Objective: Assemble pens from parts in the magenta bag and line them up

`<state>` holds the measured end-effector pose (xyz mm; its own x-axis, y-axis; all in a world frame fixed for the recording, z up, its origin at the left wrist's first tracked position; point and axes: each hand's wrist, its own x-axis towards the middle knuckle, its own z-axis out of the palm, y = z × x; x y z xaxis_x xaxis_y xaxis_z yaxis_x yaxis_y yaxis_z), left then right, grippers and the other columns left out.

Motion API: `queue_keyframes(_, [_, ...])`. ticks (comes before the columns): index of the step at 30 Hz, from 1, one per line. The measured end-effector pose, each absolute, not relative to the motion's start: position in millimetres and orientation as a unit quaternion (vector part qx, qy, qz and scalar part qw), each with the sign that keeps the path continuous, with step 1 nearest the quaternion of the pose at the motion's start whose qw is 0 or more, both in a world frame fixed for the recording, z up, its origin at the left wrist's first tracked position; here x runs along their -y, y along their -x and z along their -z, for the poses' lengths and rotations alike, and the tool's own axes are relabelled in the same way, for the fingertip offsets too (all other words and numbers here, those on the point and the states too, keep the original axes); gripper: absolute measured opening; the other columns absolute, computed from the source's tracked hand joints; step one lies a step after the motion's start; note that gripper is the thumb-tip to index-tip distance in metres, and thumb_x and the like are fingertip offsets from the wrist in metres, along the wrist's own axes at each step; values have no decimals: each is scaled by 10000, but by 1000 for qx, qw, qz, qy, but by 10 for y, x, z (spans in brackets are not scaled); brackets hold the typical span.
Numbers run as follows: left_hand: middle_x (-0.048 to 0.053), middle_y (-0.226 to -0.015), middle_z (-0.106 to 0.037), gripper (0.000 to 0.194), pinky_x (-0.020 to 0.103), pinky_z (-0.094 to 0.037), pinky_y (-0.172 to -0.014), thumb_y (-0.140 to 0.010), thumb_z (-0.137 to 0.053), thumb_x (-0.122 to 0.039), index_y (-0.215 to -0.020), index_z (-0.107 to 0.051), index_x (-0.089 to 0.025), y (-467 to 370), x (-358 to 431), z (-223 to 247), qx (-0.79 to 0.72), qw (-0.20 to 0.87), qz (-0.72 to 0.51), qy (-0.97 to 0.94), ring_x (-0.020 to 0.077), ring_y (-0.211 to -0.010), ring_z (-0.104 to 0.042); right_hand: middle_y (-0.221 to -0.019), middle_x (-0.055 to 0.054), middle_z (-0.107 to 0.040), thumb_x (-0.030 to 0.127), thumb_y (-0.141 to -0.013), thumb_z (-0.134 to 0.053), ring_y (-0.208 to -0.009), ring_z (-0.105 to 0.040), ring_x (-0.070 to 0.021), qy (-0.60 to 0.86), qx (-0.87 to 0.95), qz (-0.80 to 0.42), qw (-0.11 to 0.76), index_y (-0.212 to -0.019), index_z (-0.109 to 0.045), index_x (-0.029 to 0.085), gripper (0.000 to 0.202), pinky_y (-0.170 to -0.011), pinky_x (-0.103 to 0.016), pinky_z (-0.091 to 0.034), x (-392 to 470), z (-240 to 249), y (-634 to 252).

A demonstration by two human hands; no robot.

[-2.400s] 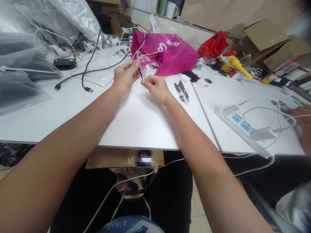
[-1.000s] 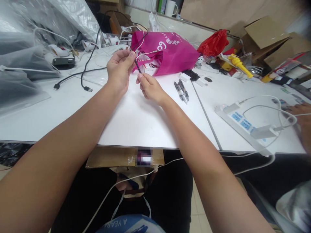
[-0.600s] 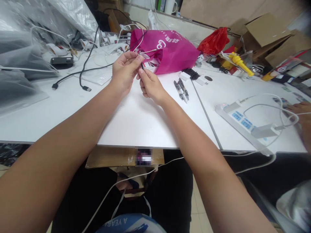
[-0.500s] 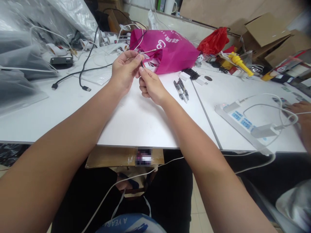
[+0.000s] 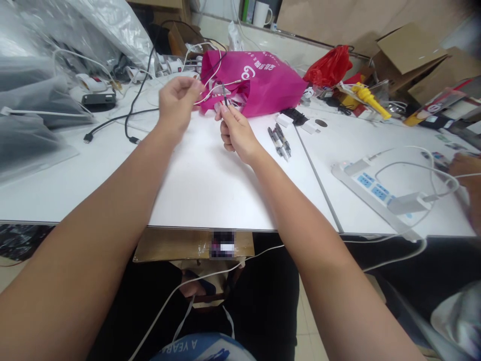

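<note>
My right hand point(image 5: 237, 131) is closed around a slim dark pen point(image 5: 225, 95), its thin tip pointing up and away from me. The lower part of the pen is hidden in the fingers. To the left, apart from the pen, my left hand point(image 5: 177, 103) is raised in a pinch and slightly blurred. Whatever it may hold between thumb and finger is too small to make out. Just behind both hands lies a magenta bag point(image 5: 270, 90), its mouth towards me with white and red items inside. Several pens point(image 5: 280, 142) lie on the white table point(image 5: 214, 190) right of my right hand.
Black cables point(image 5: 131, 108) and grey plastic bags point(image 5: 33, 125) cover the left side. A white power strip point(image 5: 376, 193) with plugged-in chargers lies to the right. Behind are a red bag point(image 5: 328, 66), a yellow tool-like object point(image 5: 370, 100) and cardboard boxes point(image 5: 409, 55). Another person's hand point(image 5: 466, 168) shows far right.
My two hands were together at the pen. My left hand has moved away to the left, while my right hand keeps the pen, whose tip is now exposed.
</note>
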<state>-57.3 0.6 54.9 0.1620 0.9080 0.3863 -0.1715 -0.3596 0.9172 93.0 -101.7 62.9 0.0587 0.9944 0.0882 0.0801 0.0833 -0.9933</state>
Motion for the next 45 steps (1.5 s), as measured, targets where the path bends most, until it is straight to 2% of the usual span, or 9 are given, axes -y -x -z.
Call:
queue_keyframes(2, [-45, -1267, -747, 96, 435, -396, -1376, -1151, -694, -153, -1150, -675, -248, 766, -255, -398, -392, 360, -511, -675, 177, -1288, -601, -729, 102, -256, 938, -1075, -462, -572, -188, -86, 519, 524, -430, 522, -1020, -413, 291, 651, -523, -250, -155, 993, -612, -976])
queue_keyframes(4, [5, -1547, -699, 160, 535, -137, -1502, -1137, -710, -304, -1288, -702, -254, 895, -467, -202, -438, 280, -483, -705, 313, -1600, -433, -747, 97, -270, 931, -1088, -434, -577, -194, -85, 519, 525, -419, 528, -1035, -411, 292, 642, -523, -246, -151, 968, -586, -1017])
queue_keyframes(8, [204, -1781, -558, 491, 493, -281, -1469, -1158, -498, -343, -1524, -706, -92, 902, -598, 33, -495, 142, -206, -832, 399, -1718, -433, -769, 89, -259, 914, -1122, -338, -599, -180, -94, 519, 521, -415, 535, -1083, -412, 291, 628, -525, -232, -135, 949, -544, -1054])
queue_keyframes(12, [183, -1697, -669, 516, 461, -397, -1414, -1072, -461, -213, -1458, -790, -117, 837, -465, -59, -491, 103, -205, -840, 364, -1598, -598, -771, 84, -225, 911, -1129, -329, -612, -159, -99, 515, 513, -429, 537, -1139, -428, 293, 625, -528, -220, -112, 945, -529, -1064])
queue_keyframes(15, [153, -1432, -826, 409, 492, -473, -1347, -997, -553, -173, -1263, -862, -196, 861, -400, -140, -509, 131, -269, -807, 361, -1414, -713, -767, 85, -217, 868, -1155, -345, -608, -157, -99, 514, 510, -432, 538, -1147, -431, 295, 580, -522, -216, -112, 931, -511, -1074])
queue_keyframes(23, [139, -1212, -829, 209, 502, -528, -1267, -1004, -860, -360, -1155, -771, -246, 674, -502, 2, -449, 374, -454, -673, 365, -1346, -737, -742, 94, -257, 723, -1210, -422, -578, -187, -91, 534, 517, -415, 524, -1112, -432, 289, 445, -502, -203, -155, 880, -462, -1106])
queue_keyframes(28, [53, -1000, -790, 134, 371, -650, -1107, -1069, -703, -100, -999, -732, -210, 424, -383, -95, -313, 590, -531, -522, 195, -974, -800, -718, 89, -316, 614, -1231, -461, -559, -234, -93, 565, 525, -395, 500, -1036, -469, 273, 392, -499, -209, -202, 842, -404, -1113])
queue_keyframes(36, [52, -991, -834, 141, 349, -668, -1177, -1123, -750, -142, -1220, -742, -243, 438, -225, -291, -206, 697, -554, -406, 238, -1158, -851, -714, 58, -403, 364, -1230, -485, -594, -338, -112, 596, 568, -372, 429, -917, -531, 236, 341, -545, -243, -267, 965, -488, -1072])
queue_keyframes(45, [23, -966, -833, 272, 255, -681, -1116, -1138, -642, -21, -1155, -758, -266, 434, -88, -441, -224, 720, -557, -348, 201, -1179, -847, -685, 72, -388, 301, -1226, -478, -575, -299, -109, 595, 569, -399, 405, -894, -547, 224, 347, -541, -247, -235, 1056, -557, -1024])
